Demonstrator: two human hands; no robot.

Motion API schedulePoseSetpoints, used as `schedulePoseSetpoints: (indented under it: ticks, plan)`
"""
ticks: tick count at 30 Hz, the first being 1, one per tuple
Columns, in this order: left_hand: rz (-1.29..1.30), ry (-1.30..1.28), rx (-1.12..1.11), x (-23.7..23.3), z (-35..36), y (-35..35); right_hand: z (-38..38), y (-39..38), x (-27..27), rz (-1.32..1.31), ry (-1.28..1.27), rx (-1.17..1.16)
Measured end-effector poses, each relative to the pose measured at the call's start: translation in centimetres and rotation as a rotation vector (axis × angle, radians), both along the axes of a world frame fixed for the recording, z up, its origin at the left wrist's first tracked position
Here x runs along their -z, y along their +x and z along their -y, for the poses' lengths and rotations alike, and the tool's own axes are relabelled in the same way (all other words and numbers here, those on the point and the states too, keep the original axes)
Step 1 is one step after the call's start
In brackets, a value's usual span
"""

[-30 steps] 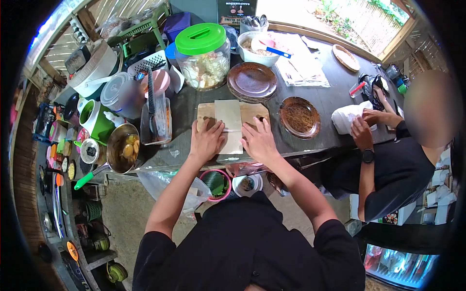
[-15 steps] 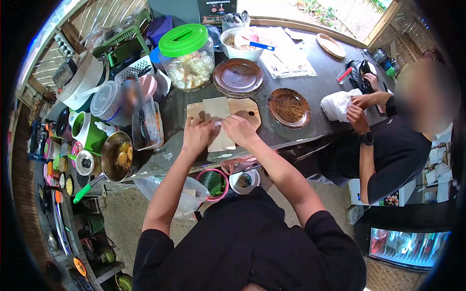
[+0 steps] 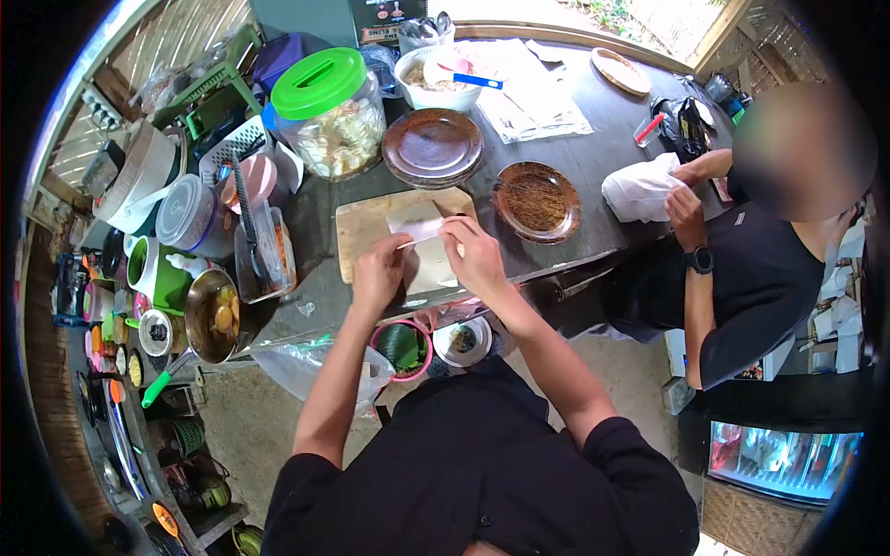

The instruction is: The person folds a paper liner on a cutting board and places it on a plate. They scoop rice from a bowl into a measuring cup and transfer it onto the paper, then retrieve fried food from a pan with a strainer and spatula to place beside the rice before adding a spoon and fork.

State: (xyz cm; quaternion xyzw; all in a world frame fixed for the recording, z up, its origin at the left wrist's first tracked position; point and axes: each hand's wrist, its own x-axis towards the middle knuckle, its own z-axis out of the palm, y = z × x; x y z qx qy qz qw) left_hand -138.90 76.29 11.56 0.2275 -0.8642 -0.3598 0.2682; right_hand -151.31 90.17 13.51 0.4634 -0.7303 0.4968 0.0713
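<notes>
A strip of paper (image 3: 430, 270), pale and creased across its middle, is raised over the wooden cutting board (image 3: 357, 222). My left hand (image 3: 378, 274) pinches the left end of the crease. At its right end, my right hand (image 3: 476, 258) grips the paper between thumb and fingers. The fold between both hands looks white. Part of the board lies hidden under the paper and my hands. To the right of the board is a brown speckled plate (image 3: 536, 202), and beyond it a stack of brown plates (image 3: 433, 146).
A green-lidded jar (image 3: 329, 120) and a white bowl (image 3: 436, 79) stand at the back. Left are a dish rack (image 3: 243, 148) and a pan (image 3: 211, 317) with eggs. A co-worker (image 3: 732, 269) at right handles a white cloth-like bundle (image 3: 640, 190). Bins (image 3: 403, 350) stand below the table edge.
The paper was lying flat on the board under both hands; now its creased middle is lifted. My hands have turned more upright, and the camera view has shifted slightly.
</notes>
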Motion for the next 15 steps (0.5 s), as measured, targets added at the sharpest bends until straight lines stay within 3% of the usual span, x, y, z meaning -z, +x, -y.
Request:
schedulePoseSetpoints:
  ticks: [2,4,6,8,13,15]
  plan:
    - [0.043,0.148,-0.013,-0.1,-1.5,-1.5,-1.4,-0.9,0.5,0.089,-0.027,0.027]
    - [-0.310,0.150,0.130,-0.8,-3.2,-3.5,-3.1,-1.7,0.1,0.133,-0.164,0.040]
    - [-0.172,0.153,0.148,-1.9,-4.6,-4.9,-4.5,-2.7,-0.5,0.313,-0.279,0.079]
    - [-0.327,0.162,0.234,-2.2,-5.4,-7.6,-5.7,-4.4,-0.9,0.352,-0.293,0.092]
    - [-0.367,0.041,0.339,-3.2,-6.4,-13.5,-7.4,-9.7,-1.3,0.066,-0.238,0.237]
    - [-0.359,0.030,0.336,-2.4,-6.5,-15.5,-7.8,-11.1,-1.1,0.081,-0.219,0.263]
